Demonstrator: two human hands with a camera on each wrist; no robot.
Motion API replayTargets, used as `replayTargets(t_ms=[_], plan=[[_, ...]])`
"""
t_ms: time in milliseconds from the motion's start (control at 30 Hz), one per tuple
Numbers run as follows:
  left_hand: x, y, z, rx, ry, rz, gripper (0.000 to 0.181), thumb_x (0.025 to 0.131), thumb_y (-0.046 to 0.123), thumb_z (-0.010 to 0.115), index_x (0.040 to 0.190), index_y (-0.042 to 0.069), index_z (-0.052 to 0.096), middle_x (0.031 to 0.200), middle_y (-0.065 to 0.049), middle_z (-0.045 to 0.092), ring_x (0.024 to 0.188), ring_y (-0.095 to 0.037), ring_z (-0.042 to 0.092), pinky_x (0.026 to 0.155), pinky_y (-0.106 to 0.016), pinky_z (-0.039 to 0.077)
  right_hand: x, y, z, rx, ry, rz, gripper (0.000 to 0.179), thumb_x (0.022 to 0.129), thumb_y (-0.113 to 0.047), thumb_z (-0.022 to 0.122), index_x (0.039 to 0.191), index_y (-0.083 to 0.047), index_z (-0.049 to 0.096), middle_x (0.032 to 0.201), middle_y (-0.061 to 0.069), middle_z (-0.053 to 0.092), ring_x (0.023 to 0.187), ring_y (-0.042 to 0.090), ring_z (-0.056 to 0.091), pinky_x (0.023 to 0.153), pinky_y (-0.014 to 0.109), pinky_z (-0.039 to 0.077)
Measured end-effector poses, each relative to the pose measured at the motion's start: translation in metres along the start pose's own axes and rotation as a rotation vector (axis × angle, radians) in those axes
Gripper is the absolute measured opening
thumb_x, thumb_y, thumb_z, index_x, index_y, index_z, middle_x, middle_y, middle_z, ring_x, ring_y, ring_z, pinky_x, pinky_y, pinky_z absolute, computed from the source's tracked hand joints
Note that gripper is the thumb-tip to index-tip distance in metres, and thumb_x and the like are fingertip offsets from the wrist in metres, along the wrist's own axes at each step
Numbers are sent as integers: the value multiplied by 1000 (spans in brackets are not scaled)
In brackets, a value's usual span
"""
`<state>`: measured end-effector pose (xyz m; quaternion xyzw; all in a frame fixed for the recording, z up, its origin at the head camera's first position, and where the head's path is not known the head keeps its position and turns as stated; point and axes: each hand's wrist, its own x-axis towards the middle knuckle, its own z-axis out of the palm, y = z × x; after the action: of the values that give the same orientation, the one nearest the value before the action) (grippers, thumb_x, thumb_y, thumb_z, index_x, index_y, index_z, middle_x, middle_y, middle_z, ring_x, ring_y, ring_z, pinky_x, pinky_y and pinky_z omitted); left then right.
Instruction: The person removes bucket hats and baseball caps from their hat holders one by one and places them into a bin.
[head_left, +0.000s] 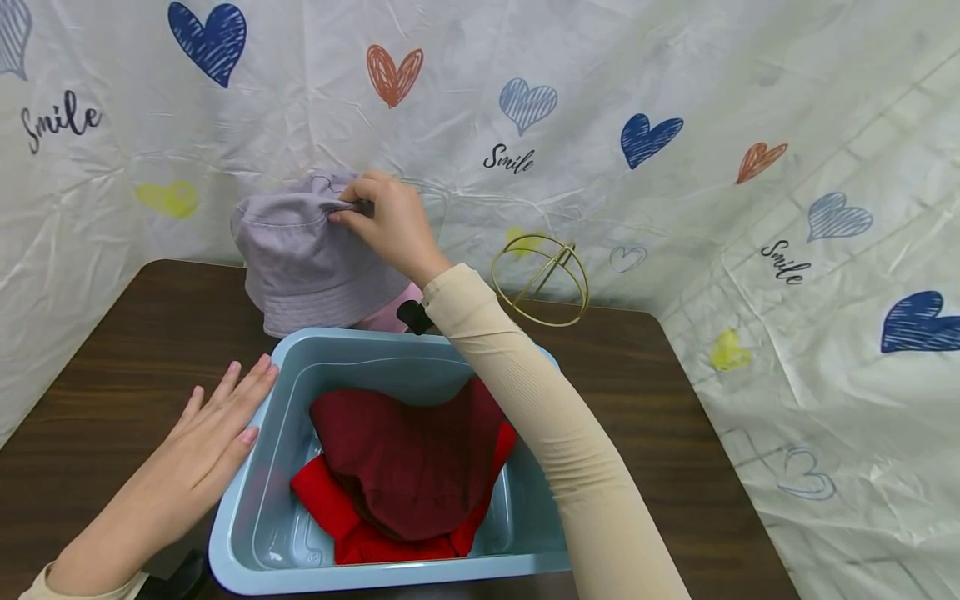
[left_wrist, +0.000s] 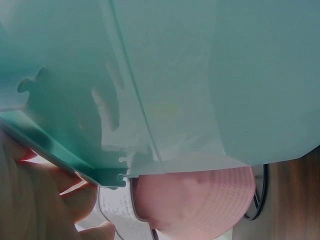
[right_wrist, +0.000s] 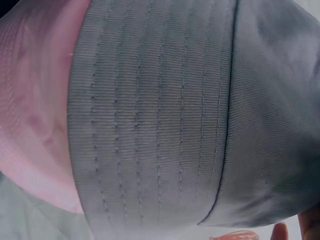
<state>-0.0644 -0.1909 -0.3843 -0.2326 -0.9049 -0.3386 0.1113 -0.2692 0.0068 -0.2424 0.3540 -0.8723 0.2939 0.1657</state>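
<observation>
Right-hand fingers pinch a purple hat; straight left-hand fingers touch a tub. Brown table. Upper left, white cloth says "Smile."

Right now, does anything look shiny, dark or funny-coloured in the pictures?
Head view: fairly bright, the hat in my right hand lilac; right wrist: that hat looks greyer, its stitching clear; left wrist: pale reflections on the tub, with my left hand rather shadowy.
</observation>
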Motion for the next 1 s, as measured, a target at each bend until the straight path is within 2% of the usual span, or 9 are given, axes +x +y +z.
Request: replayTargets(t_ms=[200,433,533,733,833,1000], plan=[[0,-1,0,1,-2,0,61,97,13,47,152,18,22,157,-4,17,143,-31,6,108,-61,-5,1,2,-2,66,-45,-55,16,87,-20,68,85,-6,61,83,2,55,78,11,47,72,19,37],[0,-1,0,5,-2,2,61,97,13,47,152,18,21,157,-3,17,143,-33,7,107,-62,-3,2,5,-7,248,-72,-113,12,90,-13,63,86,-6,56,83,2,53,79,11,45,73,20,36],[0,-1,0,6,-2,5,61,97,12,47,152,17,21,157,-3,16,143,-31,6,107,-62,-3,1,7,-7,284,-97,-155,10,91,-12,63,88,-4,56,86,3,54,82,11,46,76,19,37],[0,-1,0,-2,0,5,60,97,12,46,152,17,21,157,-2,17,143,-30,5,108,-61,-4,2,7,-5,198,-143,-214,13,90,-12,64,98,-2,63,98,5,60,94,12,50,87,17,34],[0,-1,0,-5,1,3,60,97,12,46,152,18,22,157,-2,17,143,-30,6,108,-62,-3,3,6,-4,119,-177,-200,27,86,-21,71,107,-4,65,102,4,61,99,14,51,89,16,34],[0,-1,0,-3,-1,3,60,97,12,46,152,18,21,157,-2,17,143,-31,6,108,-62,-4,4,2,-5,2,-233,-144,58,68,-35,85,117,-10,64,102,2,56,100,16,48,87,19,34]])
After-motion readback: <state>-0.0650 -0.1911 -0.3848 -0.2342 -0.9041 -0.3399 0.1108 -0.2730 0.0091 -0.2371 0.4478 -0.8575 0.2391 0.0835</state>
